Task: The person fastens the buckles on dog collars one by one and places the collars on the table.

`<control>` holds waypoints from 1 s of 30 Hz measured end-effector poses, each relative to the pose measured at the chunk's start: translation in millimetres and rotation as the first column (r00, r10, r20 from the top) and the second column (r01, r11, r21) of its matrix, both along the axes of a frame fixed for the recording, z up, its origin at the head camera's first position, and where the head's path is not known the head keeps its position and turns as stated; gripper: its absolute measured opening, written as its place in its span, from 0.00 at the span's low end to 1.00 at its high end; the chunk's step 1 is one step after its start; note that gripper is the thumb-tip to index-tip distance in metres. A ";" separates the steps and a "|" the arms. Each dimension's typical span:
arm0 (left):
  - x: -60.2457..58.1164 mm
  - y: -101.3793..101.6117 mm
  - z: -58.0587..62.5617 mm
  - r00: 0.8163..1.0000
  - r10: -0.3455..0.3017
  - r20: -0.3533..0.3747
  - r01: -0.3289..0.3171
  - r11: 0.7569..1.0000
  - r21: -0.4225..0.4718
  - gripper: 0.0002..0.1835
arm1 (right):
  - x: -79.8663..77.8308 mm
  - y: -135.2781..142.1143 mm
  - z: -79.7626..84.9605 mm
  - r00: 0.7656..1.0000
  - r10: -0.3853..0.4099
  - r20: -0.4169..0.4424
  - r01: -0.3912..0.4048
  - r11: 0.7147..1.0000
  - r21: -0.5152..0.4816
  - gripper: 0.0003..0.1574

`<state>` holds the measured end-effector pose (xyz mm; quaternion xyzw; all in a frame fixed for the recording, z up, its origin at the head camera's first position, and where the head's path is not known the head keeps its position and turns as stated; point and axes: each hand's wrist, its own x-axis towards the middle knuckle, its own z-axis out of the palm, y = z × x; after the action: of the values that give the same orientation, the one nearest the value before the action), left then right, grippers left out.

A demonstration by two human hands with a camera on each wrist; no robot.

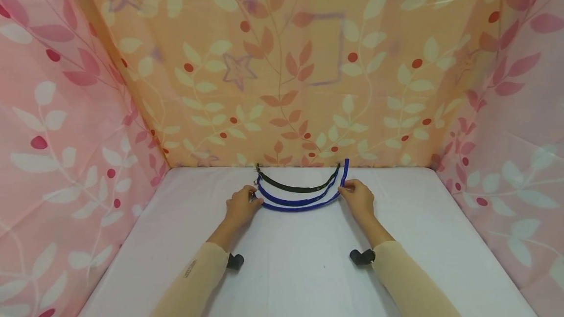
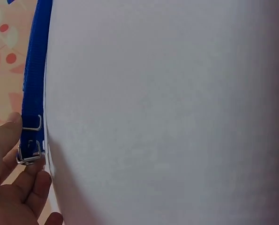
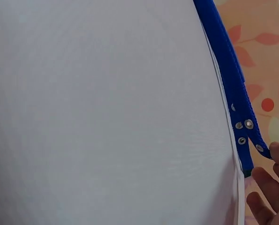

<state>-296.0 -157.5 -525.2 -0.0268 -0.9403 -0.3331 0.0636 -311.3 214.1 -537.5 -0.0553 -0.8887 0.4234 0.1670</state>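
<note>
Three curved collars lie in a nested row at the far side of the white table in the head view. Nearest me is a blue collar [image 1: 293, 210], with another blue collar [image 1: 286, 203] just behind it and a dark green collar [image 1: 301, 190] farthest back. My left hand [image 1: 241, 207] pinches the left end of the nearest collar, by its metal buckle [image 2: 29, 153]. At the opposite end my right hand [image 1: 359, 199] pinches the strap close to its metal eyelets [image 3: 248, 124]. Beyond those fingers the blue tail [image 1: 346, 168] points up toward the back.
The white table [image 1: 299, 268] ends at a patterned orange cloth [image 1: 282, 87] just behind the collars. Pink patterned cloths stand at left [image 1: 66, 160] and right [image 1: 498, 136]. A black wrist camera mount sits by each sleeve.
</note>
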 end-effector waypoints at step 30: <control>71.2 -6.0 74.2 0.974 -0.191 -0.122 0.223 0.903 0.367 0.14 | 97.3 0.2 80.1 0.935 0.141 -0.326 -0.209 0.960 -0.187 0.18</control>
<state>-224.8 -163.5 -451.0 -0.1274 -0.8469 -0.5114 0.0707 -214.1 214.4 -457.3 0.0735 -0.8009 0.5351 0.2583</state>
